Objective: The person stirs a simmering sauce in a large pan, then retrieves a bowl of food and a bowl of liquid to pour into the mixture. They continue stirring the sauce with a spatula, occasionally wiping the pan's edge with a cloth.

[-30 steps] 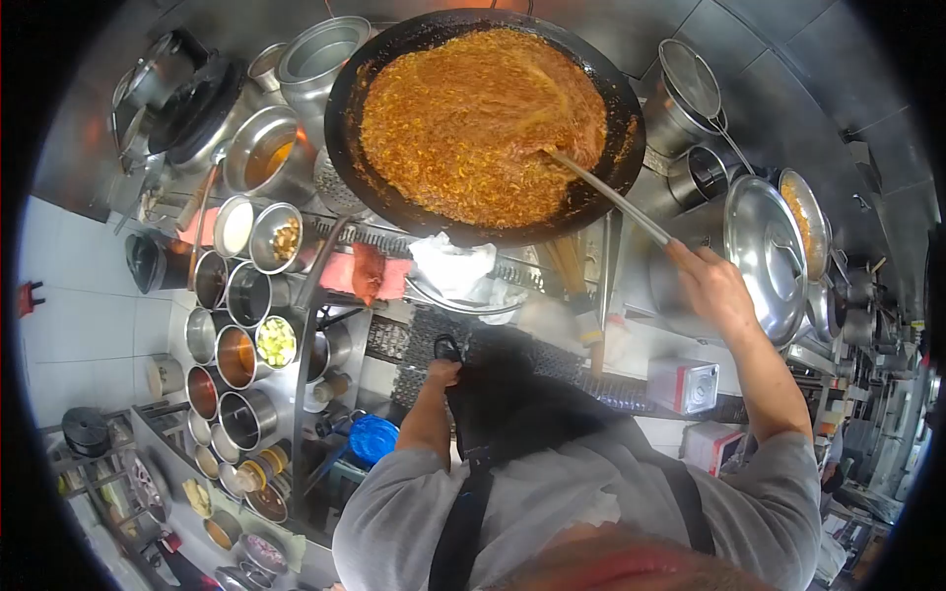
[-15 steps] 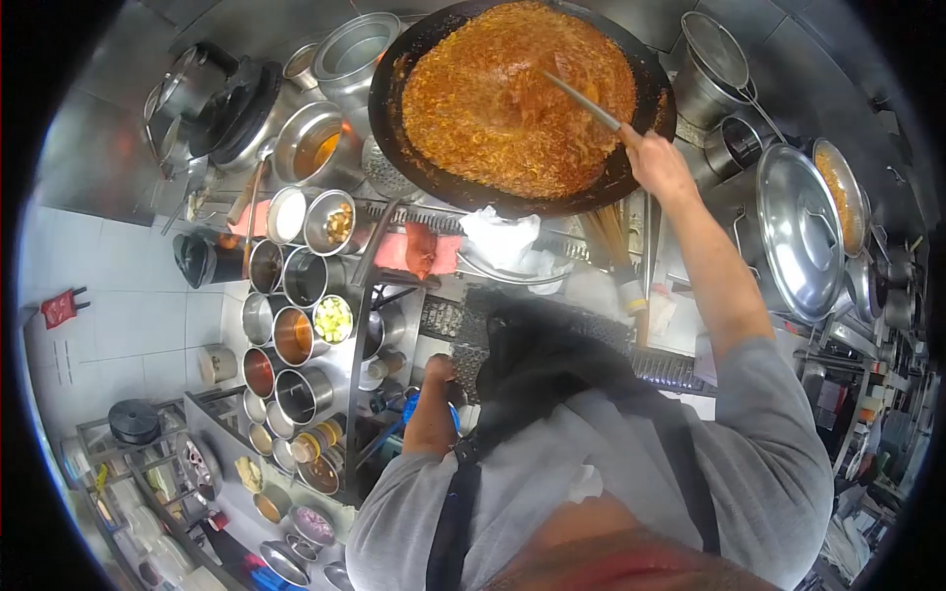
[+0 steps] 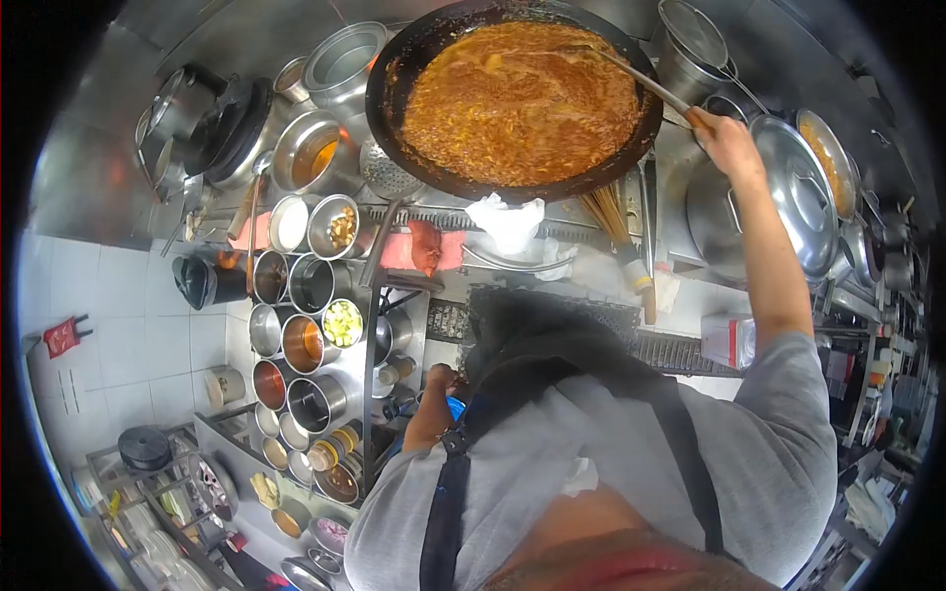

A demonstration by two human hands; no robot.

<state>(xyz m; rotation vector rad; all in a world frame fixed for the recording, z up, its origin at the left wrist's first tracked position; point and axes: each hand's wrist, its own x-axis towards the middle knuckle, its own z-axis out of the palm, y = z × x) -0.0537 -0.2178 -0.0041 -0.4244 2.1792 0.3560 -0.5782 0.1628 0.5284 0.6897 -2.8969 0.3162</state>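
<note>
My right hand (image 3: 727, 144) is closed round the wooden end of a long-handled utensil (image 3: 645, 81). The utensil's far end is sunk in the orange-red food (image 3: 522, 108) that fills much of a large black wok (image 3: 389, 98), so its head is hidden. Low at my left side, my left hand (image 3: 441, 378) hangs beside the dark apron, and its fingers are too small and partly hidden to read. A white cloth (image 3: 506, 225) lies just below the wok's near rim, with a bamboo brush (image 3: 619, 236) to its right.
Metal pots with sauces and chopped items, one with green pieces (image 3: 343, 323), stand on the left. A pot with orange liquid (image 3: 313, 158) and a perforated ladle (image 3: 386, 169) are left of the wok. A large metal lid (image 3: 796, 197) is at the right.
My right hand has moved right with the utensil, drawing its sunk end toward the wok's right side. The food's surface has shifted and looks more liquid. My left hand remains low.
</note>
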